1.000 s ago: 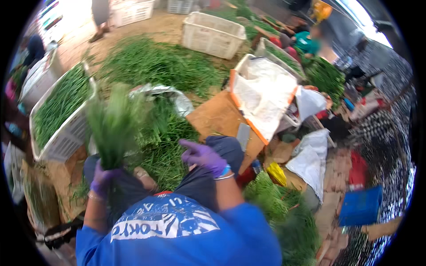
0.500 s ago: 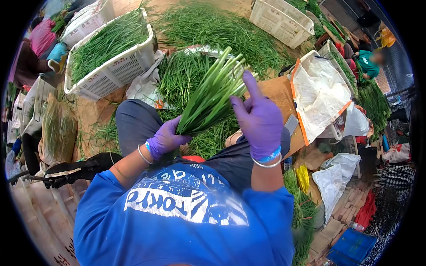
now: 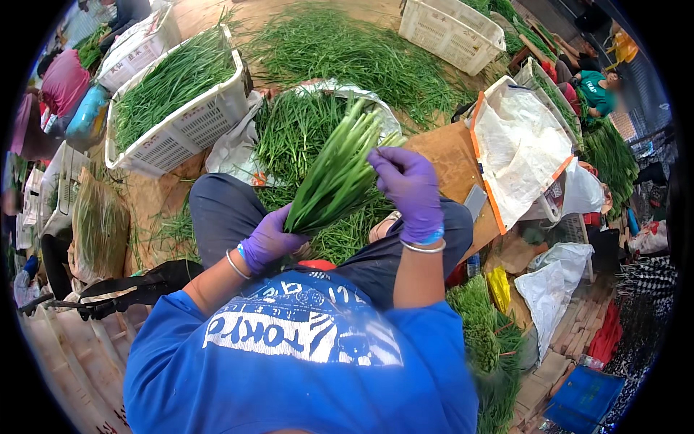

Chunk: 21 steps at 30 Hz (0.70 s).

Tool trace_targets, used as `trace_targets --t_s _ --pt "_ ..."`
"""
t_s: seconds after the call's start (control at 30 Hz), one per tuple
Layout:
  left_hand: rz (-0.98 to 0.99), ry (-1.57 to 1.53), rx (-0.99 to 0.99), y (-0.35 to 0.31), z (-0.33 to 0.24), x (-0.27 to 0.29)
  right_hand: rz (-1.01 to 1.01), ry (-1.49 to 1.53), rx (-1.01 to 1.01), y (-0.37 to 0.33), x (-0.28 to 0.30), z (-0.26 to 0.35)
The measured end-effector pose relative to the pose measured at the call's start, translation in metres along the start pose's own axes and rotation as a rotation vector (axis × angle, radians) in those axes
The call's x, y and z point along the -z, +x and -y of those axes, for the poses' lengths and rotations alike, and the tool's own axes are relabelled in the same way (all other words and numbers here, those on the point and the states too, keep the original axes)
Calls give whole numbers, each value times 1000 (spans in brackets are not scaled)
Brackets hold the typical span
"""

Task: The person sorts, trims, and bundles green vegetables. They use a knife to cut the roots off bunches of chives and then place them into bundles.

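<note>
A bunch of green garlic chives (image 3: 329,177) slants up and to the right from my left hand (image 3: 271,237), whose purple-gloved fingers are wrapped round its lower, leafy part. The pale stem ends fan out at the top. Beside those ends my right hand (image 3: 413,189), also in a purple glove, is closed in a pinch. Whatever lies between its thumb and fingers is too small to make out. Behind the bunch a heap of loose chives (image 3: 289,130) rests on a white plastic sheet (image 3: 233,153), with more between my bent legs.
Loose chives (image 3: 347,43) spread over the ground farther back. At far left stands a white crate (image 3: 184,119) full of them. A brown board (image 3: 444,155) and an orange-edged white sack (image 3: 520,137) lie to the right. Tied bundles (image 3: 484,325) sit by my right side. Other people work at both edges.
My right hand has dropped and drawn slightly left, its raised, spread fingers closing to a pinch near the stem ends. The chive bunch has shifted slightly left, still in my left hand.
</note>
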<state>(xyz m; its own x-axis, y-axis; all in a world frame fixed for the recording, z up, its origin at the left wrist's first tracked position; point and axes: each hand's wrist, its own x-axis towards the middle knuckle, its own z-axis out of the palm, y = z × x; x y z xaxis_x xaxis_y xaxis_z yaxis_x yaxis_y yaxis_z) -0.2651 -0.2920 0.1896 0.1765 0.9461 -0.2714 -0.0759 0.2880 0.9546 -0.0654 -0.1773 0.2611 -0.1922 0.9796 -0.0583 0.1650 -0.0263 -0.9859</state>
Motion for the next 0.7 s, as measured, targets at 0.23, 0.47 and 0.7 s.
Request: trace_targets --t_s 0.23,0.47,0.7 --pt "54 -238 168 -7 -14 14 1146 908 695 -12 66 -36" --pt "-117 -63 22 -3 6 20 507 -299 -213 -54 34 -82" --pt "-28 323 -126 -6 17 13 -191 -399 601 -17 29 0"
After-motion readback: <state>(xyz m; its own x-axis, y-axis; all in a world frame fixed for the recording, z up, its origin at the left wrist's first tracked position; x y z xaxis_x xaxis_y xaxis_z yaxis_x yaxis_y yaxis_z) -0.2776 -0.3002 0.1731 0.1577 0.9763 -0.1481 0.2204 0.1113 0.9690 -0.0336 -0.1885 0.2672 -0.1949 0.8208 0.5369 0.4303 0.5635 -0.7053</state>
